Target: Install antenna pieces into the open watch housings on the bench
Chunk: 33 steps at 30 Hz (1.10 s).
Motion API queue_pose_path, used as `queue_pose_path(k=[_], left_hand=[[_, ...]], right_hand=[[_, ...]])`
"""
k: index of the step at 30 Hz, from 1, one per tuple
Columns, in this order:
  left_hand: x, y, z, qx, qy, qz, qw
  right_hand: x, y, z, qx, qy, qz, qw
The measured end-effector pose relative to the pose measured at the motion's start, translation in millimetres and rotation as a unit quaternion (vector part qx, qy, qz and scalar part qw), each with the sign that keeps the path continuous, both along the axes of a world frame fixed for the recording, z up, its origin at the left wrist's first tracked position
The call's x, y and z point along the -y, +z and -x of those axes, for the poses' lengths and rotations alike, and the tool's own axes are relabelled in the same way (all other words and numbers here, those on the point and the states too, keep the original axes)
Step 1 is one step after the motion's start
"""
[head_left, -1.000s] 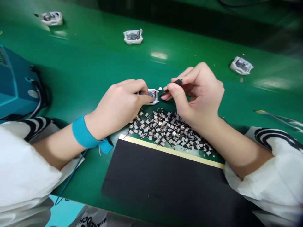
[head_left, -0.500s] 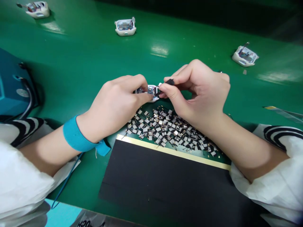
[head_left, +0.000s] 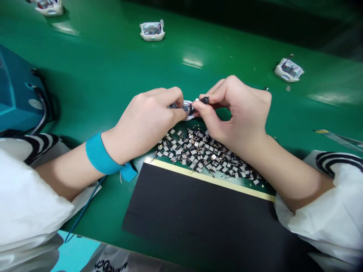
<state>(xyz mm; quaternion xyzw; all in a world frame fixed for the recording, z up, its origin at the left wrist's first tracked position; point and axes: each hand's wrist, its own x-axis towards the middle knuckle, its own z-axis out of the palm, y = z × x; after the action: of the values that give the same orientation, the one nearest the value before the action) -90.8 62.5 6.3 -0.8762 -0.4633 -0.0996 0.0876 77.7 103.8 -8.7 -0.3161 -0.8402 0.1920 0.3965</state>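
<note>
A small white plastic housing with a circuit board inside [head_left: 187,107] is pinched by my left hand [head_left: 154,115], whose thumb and forefinger cover its left part. My right hand [head_left: 238,109] is closed at the housing's right end, thumb and forefinger together around a small dark part [head_left: 204,100] with a black tip. Its full shape is hidden by the fingers, so its kind cannot be made out. Just below both hands lies a heap of small silver-and-black parts with short black leads [head_left: 198,149].
Similar open housings stand farther back: one at the left [head_left: 50,7], one in the middle [head_left: 152,31], one at the right [head_left: 288,70]. A black mat [head_left: 198,215] with a yellow strip lies in front. At the left is a blue device [head_left: 17,90]; tweezers [head_left: 337,138] lie right.
My left hand and the housing appear slightly farther right, while my right hand sits slightly left. The view has shifted a little. Both hands keep their grip.
</note>
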Motion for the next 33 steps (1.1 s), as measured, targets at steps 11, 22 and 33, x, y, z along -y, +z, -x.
queue_pose_path(k=[11, 22, 33], left_hand=[[1, -2.5, 0, 0.026, 0.006, 0.01, 1.0], [0, -2.2, 1, 0.048, 0.012, 0.031, 0.998], [0, 0.0, 0, 0.057, 0.007, 0.023, 0.998]], right_hand=[[0, -1.6, 2, -0.001, 0.017, 0.025, 1.0], [-5, -6.0, 3, -0.02, 0.036, 0.059, 0.997], [2, 2.9, -12, -0.153, -0.011, 0.088, 0.984]])
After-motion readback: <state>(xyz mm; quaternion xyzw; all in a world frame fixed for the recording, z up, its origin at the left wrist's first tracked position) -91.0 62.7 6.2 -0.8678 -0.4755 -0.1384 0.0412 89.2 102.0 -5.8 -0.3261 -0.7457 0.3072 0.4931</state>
